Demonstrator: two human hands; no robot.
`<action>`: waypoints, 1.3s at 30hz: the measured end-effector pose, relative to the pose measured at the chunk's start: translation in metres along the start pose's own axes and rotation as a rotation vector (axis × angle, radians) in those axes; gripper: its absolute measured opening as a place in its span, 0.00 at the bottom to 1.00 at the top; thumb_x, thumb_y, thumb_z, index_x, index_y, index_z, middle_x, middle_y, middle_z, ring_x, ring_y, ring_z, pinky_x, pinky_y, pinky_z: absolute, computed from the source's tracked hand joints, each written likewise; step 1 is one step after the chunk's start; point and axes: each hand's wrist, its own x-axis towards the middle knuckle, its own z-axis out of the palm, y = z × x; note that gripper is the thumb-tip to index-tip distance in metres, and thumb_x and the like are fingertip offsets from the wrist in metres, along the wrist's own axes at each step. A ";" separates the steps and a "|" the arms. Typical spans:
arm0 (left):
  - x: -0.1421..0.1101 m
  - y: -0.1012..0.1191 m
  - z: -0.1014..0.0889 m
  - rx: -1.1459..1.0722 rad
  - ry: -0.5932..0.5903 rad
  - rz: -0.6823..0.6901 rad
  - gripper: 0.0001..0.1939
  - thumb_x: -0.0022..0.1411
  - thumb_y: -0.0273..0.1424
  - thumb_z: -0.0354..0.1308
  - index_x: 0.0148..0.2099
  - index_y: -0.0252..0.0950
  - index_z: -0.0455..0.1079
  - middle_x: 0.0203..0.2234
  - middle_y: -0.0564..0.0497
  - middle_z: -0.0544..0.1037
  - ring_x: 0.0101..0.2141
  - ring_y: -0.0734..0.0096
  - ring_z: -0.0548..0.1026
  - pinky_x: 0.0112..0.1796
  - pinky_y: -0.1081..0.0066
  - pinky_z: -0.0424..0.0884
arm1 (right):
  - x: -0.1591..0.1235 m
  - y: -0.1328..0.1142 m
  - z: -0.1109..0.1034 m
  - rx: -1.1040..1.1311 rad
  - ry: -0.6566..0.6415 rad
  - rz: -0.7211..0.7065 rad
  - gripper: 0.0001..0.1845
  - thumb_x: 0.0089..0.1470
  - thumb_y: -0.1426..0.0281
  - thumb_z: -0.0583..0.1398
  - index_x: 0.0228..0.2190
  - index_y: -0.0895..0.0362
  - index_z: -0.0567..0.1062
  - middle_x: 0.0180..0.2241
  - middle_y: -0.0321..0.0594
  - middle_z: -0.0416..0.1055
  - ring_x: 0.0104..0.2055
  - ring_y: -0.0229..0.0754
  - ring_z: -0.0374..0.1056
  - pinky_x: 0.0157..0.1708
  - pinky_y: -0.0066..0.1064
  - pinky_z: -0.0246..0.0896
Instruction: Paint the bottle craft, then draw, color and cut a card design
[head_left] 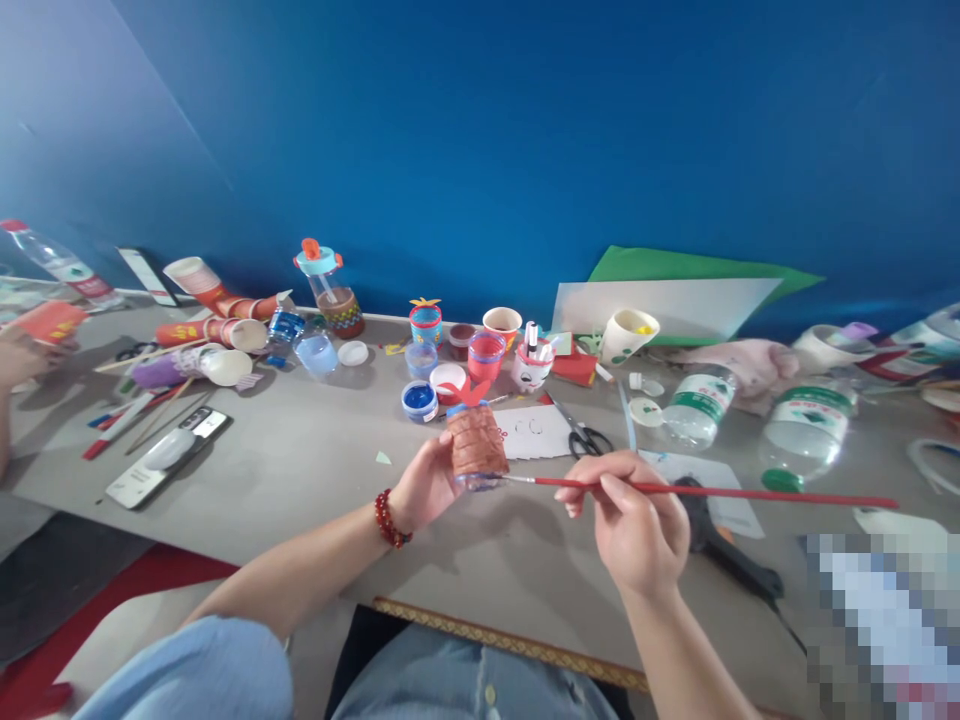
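My left hand point(427, 484) holds a small brown-painted cup point(477, 446) tilted above the table, with a red paper cut-out point(469, 392) sticking up at its top and blue along its rims. Pinched in my right hand point(637, 510) is a paintbrush point(720, 490) with a long red handle. Its bristles touch the cup's lower edge. Just behind the cup stands an open pot of blue paint point(419, 400). A white paper with drawn marks point(536, 432) and black-handled scissors point(589, 438) lie to the right of the cup.
Paint pots, including a red one point(486, 355), and a marker cup point(533, 368) line the back. Water bottles point(701, 405) and a black glue gun point(727, 560) are at right. A phone point(169, 458) lies left; another person's hand point(22, 355) shows at far left.
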 end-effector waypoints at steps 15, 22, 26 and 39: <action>0.001 0.001 0.003 0.018 -0.019 0.012 0.24 0.63 0.37 0.59 0.58 0.30 0.67 0.52 0.41 0.76 0.52 0.59 0.74 0.53 0.61 0.66 | -0.003 -0.001 -0.002 -0.028 0.014 -0.024 0.13 0.56 0.77 0.55 0.28 0.57 0.79 0.23 0.39 0.76 0.23 0.39 0.71 0.20 0.28 0.64; 0.001 0.000 -0.001 0.012 -0.006 0.010 0.27 0.63 0.37 0.59 0.60 0.30 0.65 0.53 0.40 0.75 0.53 0.57 0.73 0.55 0.60 0.64 | -0.003 -0.001 -0.005 -0.076 0.070 -0.008 0.11 0.54 0.76 0.56 0.26 0.58 0.78 0.22 0.40 0.75 0.23 0.41 0.71 0.20 0.30 0.64; 0.001 0.000 -0.002 0.014 0.016 0.010 0.27 0.62 0.37 0.59 0.60 0.30 0.65 0.52 0.39 0.75 0.53 0.55 0.73 0.55 0.59 0.64 | -0.002 -0.002 -0.003 -0.047 0.081 -0.027 0.11 0.53 0.76 0.56 0.26 0.58 0.78 0.21 0.40 0.75 0.22 0.41 0.70 0.19 0.30 0.64; 0.001 0.002 -0.002 0.012 0.038 0.001 0.22 0.64 0.36 0.57 0.57 0.31 0.68 0.51 0.41 0.77 0.52 0.55 0.74 0.53 0.59 0.66 | -0.001 0.003 -0.006 -0.051 0.113 -0.063 0.11 0.53 0.76 0.56 0.25 0.57 0.78 0.22 0.39 0.75 0.21 0.41 0.71 0.18 0.30 0.63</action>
